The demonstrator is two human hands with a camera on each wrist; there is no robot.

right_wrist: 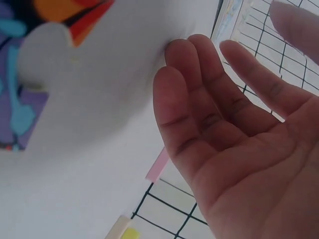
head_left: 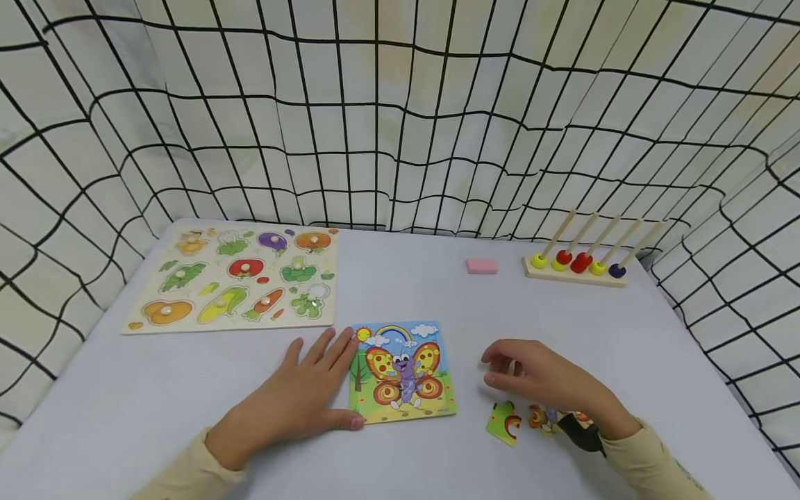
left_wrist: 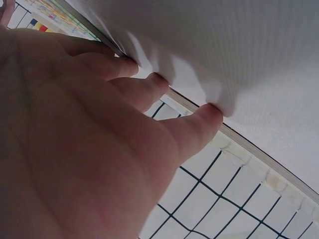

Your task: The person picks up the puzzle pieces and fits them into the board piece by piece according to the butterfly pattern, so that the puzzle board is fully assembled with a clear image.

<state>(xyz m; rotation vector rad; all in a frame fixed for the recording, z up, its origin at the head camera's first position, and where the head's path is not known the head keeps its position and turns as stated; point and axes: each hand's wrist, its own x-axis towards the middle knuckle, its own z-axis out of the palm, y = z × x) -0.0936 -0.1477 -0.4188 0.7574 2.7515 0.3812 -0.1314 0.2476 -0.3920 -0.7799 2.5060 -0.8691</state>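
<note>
The butterfly picture board [head_left: 403,371] lies flat near the middle of the table. My left hand [head_left: 300,399] rests spread at its left edge, thumb and fingertips touching the board's side. To the right of the board, my right hand [head_left: 544,371] hovers over the table with loosely bent fingers. The right wrist view shows nothing in its palm [right_wrist: 259,164]. Below that hand lies a green puzzle piece [head_left: 502,423] with a red curl. Beside it are more butterfly pieces [head_left: 545,419], partly hidden by the right wrist and a black object on it.
A vegetable peg puzzle [head_left: 231,278] lies at the back left. A pink block [head_left: 482,266] sits toward the back, and a bead stacker [head_left: 575,276] with wooden rods stands at the back right. Black netting [head_left: 400,104] over a pale sheet surrounds the table.
</note>
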